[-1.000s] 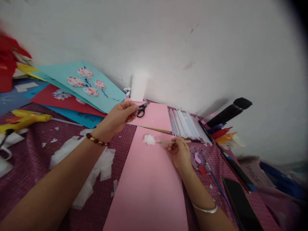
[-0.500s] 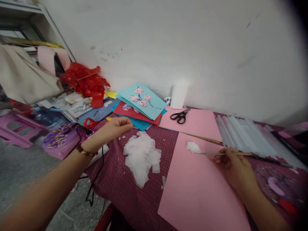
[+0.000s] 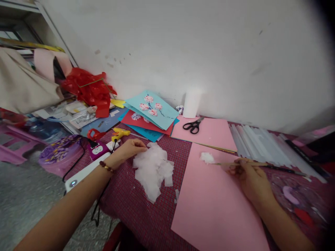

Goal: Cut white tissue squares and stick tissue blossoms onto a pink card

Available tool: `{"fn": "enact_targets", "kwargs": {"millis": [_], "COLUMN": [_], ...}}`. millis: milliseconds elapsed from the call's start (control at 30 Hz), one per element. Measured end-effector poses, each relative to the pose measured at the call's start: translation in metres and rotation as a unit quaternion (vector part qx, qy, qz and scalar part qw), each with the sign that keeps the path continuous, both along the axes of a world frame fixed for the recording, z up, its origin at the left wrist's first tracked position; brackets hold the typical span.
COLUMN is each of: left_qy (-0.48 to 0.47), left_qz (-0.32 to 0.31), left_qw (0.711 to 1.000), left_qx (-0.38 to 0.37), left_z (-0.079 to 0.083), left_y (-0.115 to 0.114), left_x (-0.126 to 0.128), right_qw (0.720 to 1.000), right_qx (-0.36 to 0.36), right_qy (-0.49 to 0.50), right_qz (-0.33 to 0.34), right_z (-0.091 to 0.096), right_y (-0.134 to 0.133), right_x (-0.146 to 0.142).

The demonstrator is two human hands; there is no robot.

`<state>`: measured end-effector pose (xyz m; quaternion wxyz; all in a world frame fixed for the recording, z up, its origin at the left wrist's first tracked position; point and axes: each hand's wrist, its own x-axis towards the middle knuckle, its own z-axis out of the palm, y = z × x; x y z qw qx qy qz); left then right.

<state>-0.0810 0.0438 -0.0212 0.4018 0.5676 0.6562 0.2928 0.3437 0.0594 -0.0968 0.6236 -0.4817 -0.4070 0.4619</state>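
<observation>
We are resting our left hand [image 3: 129, 148] on the red checked bench [image 3: 131, 202], its fingers [image 3: 140, 148] curling against the near-left edge of a pile of white tissue pieces [image 3: 153, 167]; they are touching the tissue, but we cannot tell whether they are actually gripping a piece. Our right hand [image 3: 248, 179] is lying on a long pink sheet [image 3: 214, 209], its fingers clenching around a thin stick [image 3: 225, 164] that is pointing left, and a small white tuft [image 3: 206, 157] is sitting at the stick's tip, on the far end of that sheet. The tissue pile is lying just beside the sheet's left edge, between our two hands. Behind the tuft, black scissors [image 3: 193, 125] are lying closed on a second pink sheet [image 3: 211, 134], and a white roll [image 3: 190, 103] is standing upright against the wall. A teal card [image 3: 157, 113] with pink blossoms is topping a stack of coloured paper to the left of the scissors, and a yellow glue gun [image 3: 120, 133] is lying just beyond our left hand. Clear sticks [image 3: 251, 141] are lying in a row past the right hand, and crumpled red wrap [image 3: 89, 89] is heaped far left. Nothing is standing between either hand and what it is touching.
</observation>
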Motion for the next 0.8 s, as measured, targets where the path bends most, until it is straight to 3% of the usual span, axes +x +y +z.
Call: {"fn": "enact_targets", "kwargs": {"millis": [133, 233, 333, 500, 667, 800], "left_qy": [-0.01, -0.006, -0.047, -0.083, -0.07, -0.085], "left_qz": [-0.005, -0.017, -0.048, -0.194, -0.297, -0.293], "left_qw": [1.0, 0.999, 0.997, 0.977, 0.95, 0.952], "left_qx": [0.02, 0.043, 0.041, -0.013, -0.063, 0.005], "left_z": [0.017, 0.03, 0.039, 0.049, 0.038, 0.013], "left_y": [-0.005, -0.007, -0.002, 0.019, 0.048, 0.065], "left_x": [0.004, 0.022, 0.056, 0.132, 0.18, 0.187], "right_qw": [0.999, 1.0, 0.998, 0.998, 0.998, 0.997], "right_qx": [-0.011, 0.0, 0.004, -0.018, -0.031, -0.038], "right_qy": [0.026, 0.028, 0.03, -0.005, -0.016, -0.028], "right_qz": [0.018, 0.009, 0.049, 0.059, 0.058, 0.056], "right_z": [-0.002, 0.004, 0.012, 0.017, 0.021, 0.022], "right_y": [0.0, -0.005, -0.008, -0.007, -0.008, -0.005], "right_x": [-0.001, -0.005, -0.01, -0.012, -0.016, -0.018]}}
